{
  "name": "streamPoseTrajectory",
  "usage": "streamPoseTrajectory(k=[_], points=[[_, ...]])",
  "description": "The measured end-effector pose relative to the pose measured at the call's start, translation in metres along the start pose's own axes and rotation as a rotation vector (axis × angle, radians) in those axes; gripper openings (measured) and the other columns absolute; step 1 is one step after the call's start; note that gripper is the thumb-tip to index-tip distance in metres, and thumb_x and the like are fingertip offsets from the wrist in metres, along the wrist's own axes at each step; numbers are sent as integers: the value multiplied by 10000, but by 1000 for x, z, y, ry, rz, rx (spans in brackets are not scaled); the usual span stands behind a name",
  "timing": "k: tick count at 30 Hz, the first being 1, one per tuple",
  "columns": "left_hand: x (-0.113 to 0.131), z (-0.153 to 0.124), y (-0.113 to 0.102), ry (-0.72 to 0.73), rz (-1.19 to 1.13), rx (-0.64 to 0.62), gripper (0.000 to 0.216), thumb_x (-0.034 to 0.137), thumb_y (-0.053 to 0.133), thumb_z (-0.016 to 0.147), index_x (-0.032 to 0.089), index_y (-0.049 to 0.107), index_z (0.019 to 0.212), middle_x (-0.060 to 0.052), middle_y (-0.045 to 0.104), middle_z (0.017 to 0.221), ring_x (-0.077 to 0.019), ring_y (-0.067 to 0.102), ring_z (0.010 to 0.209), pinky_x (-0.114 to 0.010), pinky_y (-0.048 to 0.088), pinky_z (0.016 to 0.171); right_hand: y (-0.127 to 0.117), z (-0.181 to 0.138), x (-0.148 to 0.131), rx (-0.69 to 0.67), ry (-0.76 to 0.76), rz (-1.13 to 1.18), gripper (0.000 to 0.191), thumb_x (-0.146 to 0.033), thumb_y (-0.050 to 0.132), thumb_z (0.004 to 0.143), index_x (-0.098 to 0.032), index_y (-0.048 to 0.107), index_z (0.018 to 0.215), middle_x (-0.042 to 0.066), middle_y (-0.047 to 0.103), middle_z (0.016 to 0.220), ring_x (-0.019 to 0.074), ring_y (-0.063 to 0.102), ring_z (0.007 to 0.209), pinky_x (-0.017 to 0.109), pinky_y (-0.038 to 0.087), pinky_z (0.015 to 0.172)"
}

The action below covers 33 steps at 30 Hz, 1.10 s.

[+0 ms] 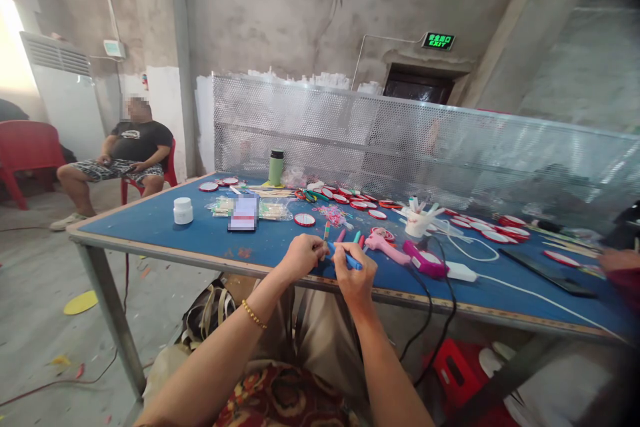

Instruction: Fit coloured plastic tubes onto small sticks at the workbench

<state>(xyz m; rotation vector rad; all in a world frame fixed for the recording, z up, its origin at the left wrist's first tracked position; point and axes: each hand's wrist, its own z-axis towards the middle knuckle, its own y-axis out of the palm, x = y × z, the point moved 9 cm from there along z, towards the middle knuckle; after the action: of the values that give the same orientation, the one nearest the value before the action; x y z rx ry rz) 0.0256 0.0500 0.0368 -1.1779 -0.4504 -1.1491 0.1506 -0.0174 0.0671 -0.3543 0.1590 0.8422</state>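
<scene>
At the table's near edge, my right hand (356, 275) is closed in a writing grip around a blue marker (355, 263), its tip end toward my left hand. My left hand (306, 257) is closed, fingertips pinching a small thin stick (327, 231) with coloured bands that points upward. The stick's lower end is hidden by the fingers. Just beyond my hands lie a purple marker (341, 235), a green marker (357, 237) and a red marker (361, 241). Right of them rests a pink tool with a handle (389, 249).
On the blue table (150, 225) stand a white jar (183, 211), a phone (243, 213), a green bottle (276, 168) and a white cup (417, 222). Several red-rimmed discs (305, 219) are scattered about. Cables cross the right side, near another person's hand (613, 260). Someone sits at left.
</scene>
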Motion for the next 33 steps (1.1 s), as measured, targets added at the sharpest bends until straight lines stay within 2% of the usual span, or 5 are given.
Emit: streamPoseTrajectory(k=[19,24,33], points=[[0,-1,-1,11,7,12,272,259,516,842,145,624,621,23,549,530,-100,503,533,-202,369,580,2,0,2,-13,6,-10,239,-283,510,972,-200,668,813,20,736,699,154,693,606,256,521,616],[0,0,-1,14,15,12,256,241,515,835,147,627,625,21,556,539,-104,514,540,-207,359,575,0,-1,5,4,43,5,236,-297,519,971,-202,663,810,20,733,689,152,674,575,254,508,574],[-1,0,0,16,-4,21,255,233,525,831,148,607,606,30,540,524,-95,492,520,-205,352,573,2,1,1,-7,-2,-12,229,-274,516,971,-199,667,815,14,728,685,159,695,606,264,521,613]])
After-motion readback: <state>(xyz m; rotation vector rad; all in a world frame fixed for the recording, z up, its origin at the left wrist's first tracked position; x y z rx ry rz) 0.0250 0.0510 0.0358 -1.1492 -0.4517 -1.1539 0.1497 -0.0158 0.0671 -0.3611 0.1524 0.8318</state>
